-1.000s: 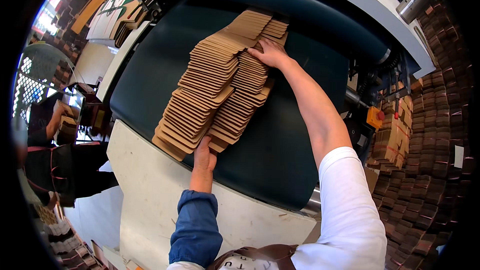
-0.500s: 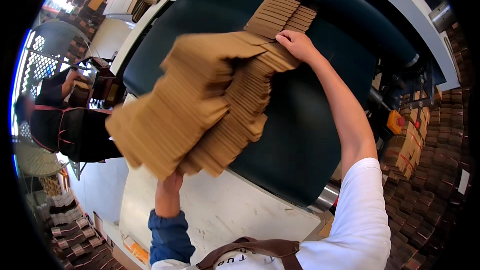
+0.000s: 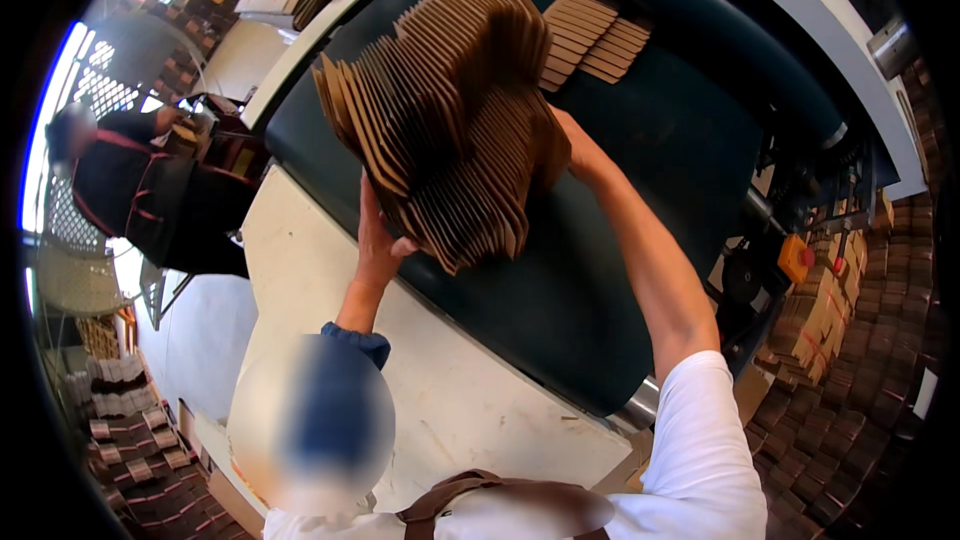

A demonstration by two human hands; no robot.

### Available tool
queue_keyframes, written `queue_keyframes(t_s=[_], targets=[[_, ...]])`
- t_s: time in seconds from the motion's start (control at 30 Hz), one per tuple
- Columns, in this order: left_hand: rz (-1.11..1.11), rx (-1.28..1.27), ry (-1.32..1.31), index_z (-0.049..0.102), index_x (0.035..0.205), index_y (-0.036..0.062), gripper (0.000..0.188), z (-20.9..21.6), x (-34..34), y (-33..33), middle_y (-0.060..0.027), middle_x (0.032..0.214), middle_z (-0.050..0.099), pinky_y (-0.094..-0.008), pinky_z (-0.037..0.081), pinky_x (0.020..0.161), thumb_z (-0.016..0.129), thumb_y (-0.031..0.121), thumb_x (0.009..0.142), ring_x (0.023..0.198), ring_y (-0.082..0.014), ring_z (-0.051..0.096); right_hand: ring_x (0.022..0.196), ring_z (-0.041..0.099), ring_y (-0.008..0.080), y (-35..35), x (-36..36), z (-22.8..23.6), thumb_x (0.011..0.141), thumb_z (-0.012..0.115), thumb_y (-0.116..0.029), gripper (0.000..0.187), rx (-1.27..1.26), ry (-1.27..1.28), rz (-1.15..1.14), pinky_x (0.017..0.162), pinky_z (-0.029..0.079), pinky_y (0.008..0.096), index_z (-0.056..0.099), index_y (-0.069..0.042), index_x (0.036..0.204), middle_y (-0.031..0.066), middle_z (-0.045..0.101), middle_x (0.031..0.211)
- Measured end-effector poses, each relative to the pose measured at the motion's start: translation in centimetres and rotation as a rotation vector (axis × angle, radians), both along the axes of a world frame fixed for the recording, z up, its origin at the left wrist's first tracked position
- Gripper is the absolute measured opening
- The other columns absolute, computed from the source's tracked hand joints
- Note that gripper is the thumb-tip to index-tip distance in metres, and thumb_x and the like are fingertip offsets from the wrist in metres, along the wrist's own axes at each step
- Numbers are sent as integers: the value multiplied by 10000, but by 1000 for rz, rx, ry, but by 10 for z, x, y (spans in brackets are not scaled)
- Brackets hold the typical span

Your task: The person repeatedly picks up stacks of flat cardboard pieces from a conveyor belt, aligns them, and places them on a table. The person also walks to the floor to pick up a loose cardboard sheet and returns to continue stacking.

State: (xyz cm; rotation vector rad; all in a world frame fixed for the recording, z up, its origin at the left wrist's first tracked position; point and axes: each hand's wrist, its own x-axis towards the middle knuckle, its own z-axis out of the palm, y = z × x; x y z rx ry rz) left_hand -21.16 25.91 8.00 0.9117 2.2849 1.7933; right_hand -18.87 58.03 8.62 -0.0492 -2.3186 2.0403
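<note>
A thick stack of die-cut brown cardboard pieces (image 3: 450, 90) is held between my two hands above the dark green conveyor belt (image 3: 660, 190), its edges fanned out. My left hand (image 3: 380, 240) grips the near left end, thumb against the lower pieces and fingers partly behind them. At the stack's right side, my right hand (image 3: 578, 148) holds on, most of its fingers hidden behind the cardboard. Beyond the stack, a flat overlapping row of similar cardboard pieces (image 3: 590, 35) lies on the belt.
A white tabletop (image 3: 440, 380) borders the belt on the near side. A dark roller (image 3: 740, 50) spans the far side. At right are a red button on a yellow box (image 3: 796, 258) and many bundled cardboard stacks (image 3: 830, 420). Another person in dark clothes (image 3: 150, 185) works at left.
The stack has moved up and away from me, tilting so its layered edges show. My left hand has risen with it, and my right hand has come down from the row to the stack's side.
</note>
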Motion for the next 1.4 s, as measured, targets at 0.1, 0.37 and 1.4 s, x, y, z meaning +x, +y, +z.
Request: queue_keyframes(t_s=[0.1,0.37,1.4], targets=[[21,-100,-6,63,1475,84,1345,20,34,-45,-113,1473,257,-410,394,1004,687,711,462,1303,-249,358,1250,431,256,-34,32,17,899,445,-557,676,-96,-57,70,1011,371,366,393,-93,1388,119,453,1373],[152,-42,-301,123,1461,33,1218,120,198,-219,-112,1429,335,-353,385,988,641,738,614,1274,-216,381,970,592,199,-198,143,117,843,612,-302,454,-61,-162,183,811,483,331,552,2,1174,128,616,1097],[173,75,-622,467,1307,4,717,76,334,-446,-121,1315,504,-356,255,1087,251,584,945,1263,-226,420,1112,529,255,-421,316,88,811,537,-633,909,235,-632,722,877,449,374,234,-53,1442,198,508,1269]])
